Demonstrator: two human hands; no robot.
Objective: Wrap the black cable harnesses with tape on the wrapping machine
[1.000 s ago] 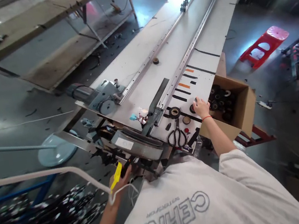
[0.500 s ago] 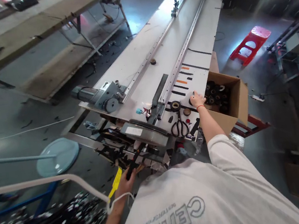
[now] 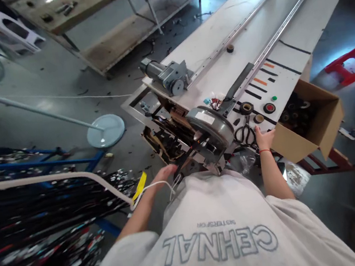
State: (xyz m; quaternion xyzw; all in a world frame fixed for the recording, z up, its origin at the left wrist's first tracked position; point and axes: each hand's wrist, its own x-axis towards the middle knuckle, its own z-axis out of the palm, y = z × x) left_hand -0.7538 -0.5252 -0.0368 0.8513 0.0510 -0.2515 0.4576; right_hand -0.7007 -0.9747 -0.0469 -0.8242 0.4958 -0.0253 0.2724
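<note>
Right hand [image 3: 264, 138], fingers loosely spread and holding nothing, rests at the table edge, scissors [image 3: 246, 134] just to its left, handles toward it; left hand [image 3: 164, 174] farther off, open.

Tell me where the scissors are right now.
The scissors lie at the near end of the white table, just left of the right hand.

The person is wearing a loose white T-shirt [image 3: 219, 233] with short sleeves, carrying grey outlined block lettering and a smaller line of print above it. A thin red band [image 3: 264, 151] is circling the right wrist.
</note>
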